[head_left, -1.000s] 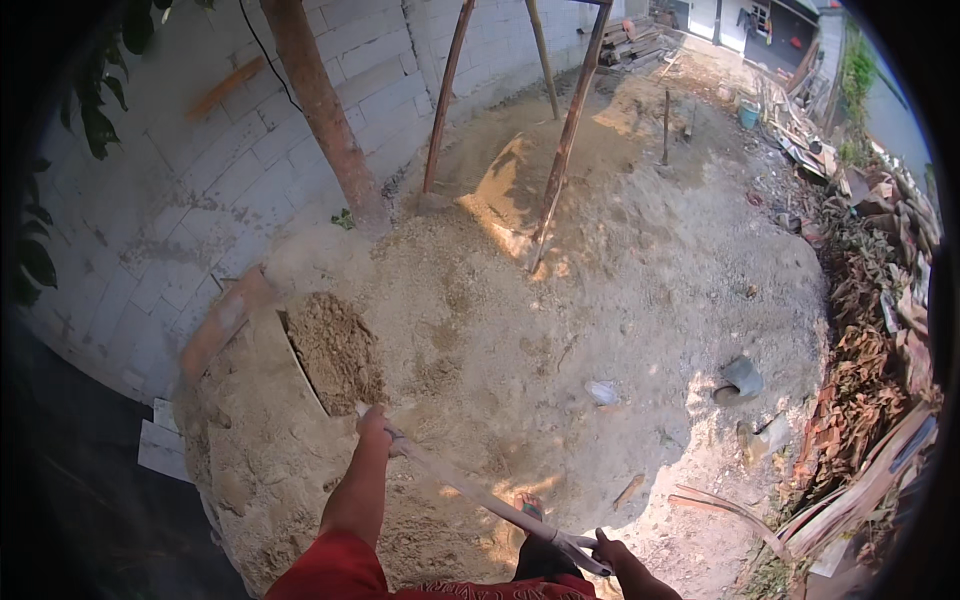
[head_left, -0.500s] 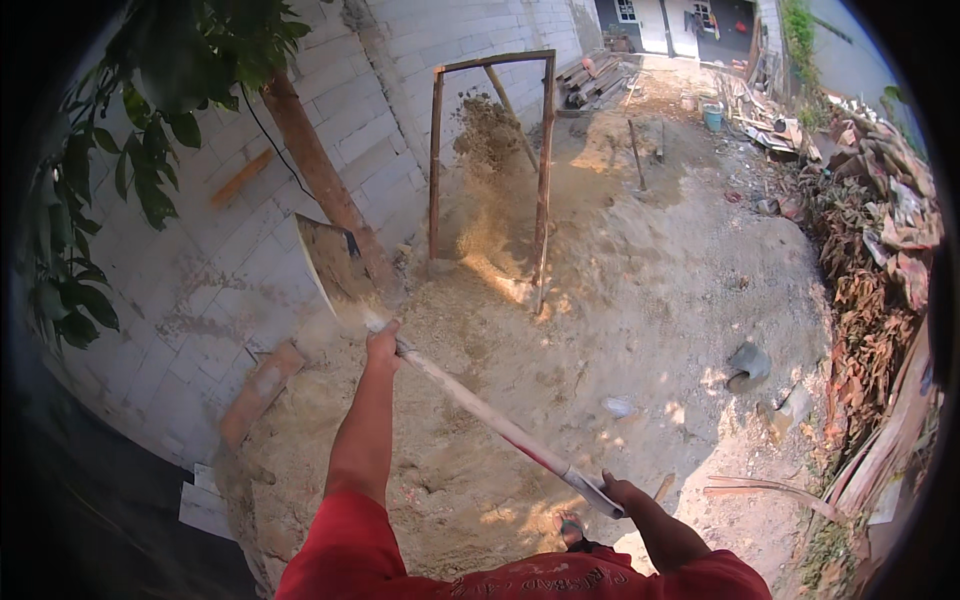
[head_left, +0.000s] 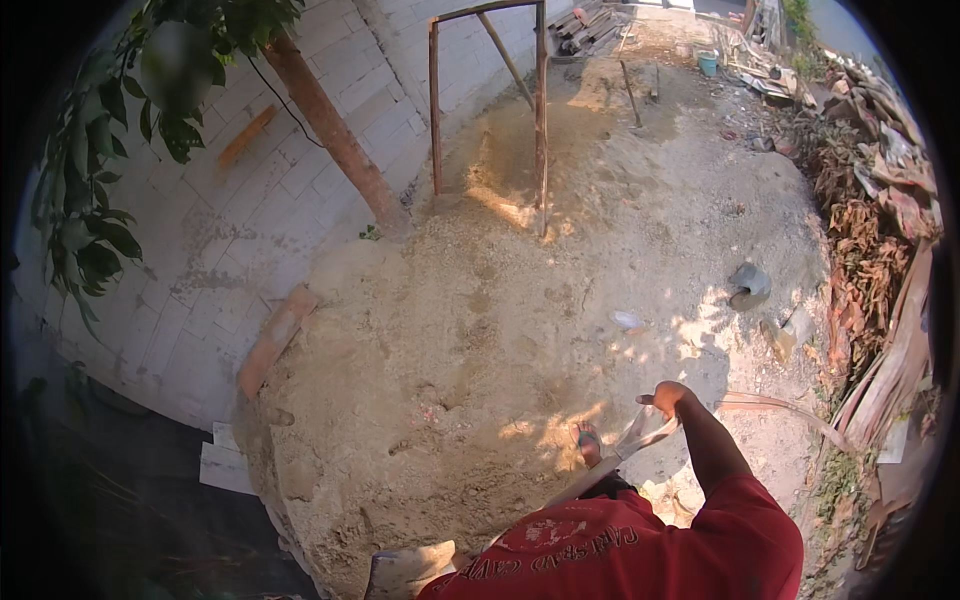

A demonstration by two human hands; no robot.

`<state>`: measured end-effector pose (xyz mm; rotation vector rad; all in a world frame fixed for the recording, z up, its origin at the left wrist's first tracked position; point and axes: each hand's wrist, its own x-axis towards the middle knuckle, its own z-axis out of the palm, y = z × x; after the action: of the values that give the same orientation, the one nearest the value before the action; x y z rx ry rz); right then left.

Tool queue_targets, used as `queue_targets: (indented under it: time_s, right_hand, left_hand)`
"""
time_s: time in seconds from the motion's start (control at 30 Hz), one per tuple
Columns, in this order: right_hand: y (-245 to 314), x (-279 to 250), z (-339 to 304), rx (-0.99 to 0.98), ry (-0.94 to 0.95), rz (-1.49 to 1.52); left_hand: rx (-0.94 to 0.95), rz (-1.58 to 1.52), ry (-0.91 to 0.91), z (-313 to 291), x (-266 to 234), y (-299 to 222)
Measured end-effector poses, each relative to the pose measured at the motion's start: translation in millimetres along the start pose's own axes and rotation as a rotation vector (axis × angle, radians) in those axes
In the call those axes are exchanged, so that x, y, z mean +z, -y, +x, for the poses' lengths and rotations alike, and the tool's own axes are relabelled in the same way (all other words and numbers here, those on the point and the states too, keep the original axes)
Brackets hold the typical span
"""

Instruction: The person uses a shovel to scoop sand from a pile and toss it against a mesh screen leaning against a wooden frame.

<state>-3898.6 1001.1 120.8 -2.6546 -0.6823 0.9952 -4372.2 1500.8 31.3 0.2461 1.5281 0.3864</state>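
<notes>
- A red shirt (head_left: 600, 550) is filling the bottom edge, and the shovel (head_left: 592, 482) is slanting across the front of the body, its upper end toward the person's right.
- The shovel's blade (head_left: 408, 570) is showing partly at the lower edge, to the left of the shirt.
- The right hand (head_left: 668, 398) is grasping the forked grip at the shovel's upper end, its fingers curling round it.
- The left hand is staying out of sight, so I cannot tell whether it is grasping anything.
- A foot (head_left: 588, 440) is resting on the sandy ground (head_left: 480, 350), just left of the forked grip.
- A pale board (head_left: 227, 465) is lying at the left edge of the sand, and a reddish slab (head_left: 278, 338) is leaning farther up that edge.
- A clear plastic scrap (head_left: 627, 320) is lying on the ground, with a grey container (head_left: 748, 288) lying beyond it to the right.
- Dry brown leaves (head_left: 855, 245) are heaping along the right side.
- A wooden frame (head_left: 541, 130) is standing on the sand, and a tree trunk (head_left: 330, 130) is leaning before the block wall (head_left: 200, 240).
- Farthest off, a blue bucket (head_left: 708, 63) and stacked timber (head_left: 590, 30) are sitting near the top.
</notes>
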Motion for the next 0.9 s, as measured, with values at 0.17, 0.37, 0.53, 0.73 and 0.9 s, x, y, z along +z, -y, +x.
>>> queue_targets:
  time_s: [0.17,0.37,0.53,0.73,0.9]
  right_hand:
    - [145,47,29,0.089,0.266,0.125]
    - [226,86,-88,0.036,-0.158,0.644]
    - [205,169,-64,0.254,0.38,1.086]
    - [103,213,-33,0.501,0.296,1.14]
    - [-10,223,28,0.699,0.06,0.946]
  left_hand:
    - [0.093,-0.271,-0.094,-7,-134,-33]
    - [0.148,-0.376,-0.244,-40,-214,-46]
    - [0.315,-0.468,-0.083,-38,-324,-35]
    - [0.321,-0.32,-0.112,-38,-226,12]
    - [0.137,-0.365,-0.317,89,-127,131]
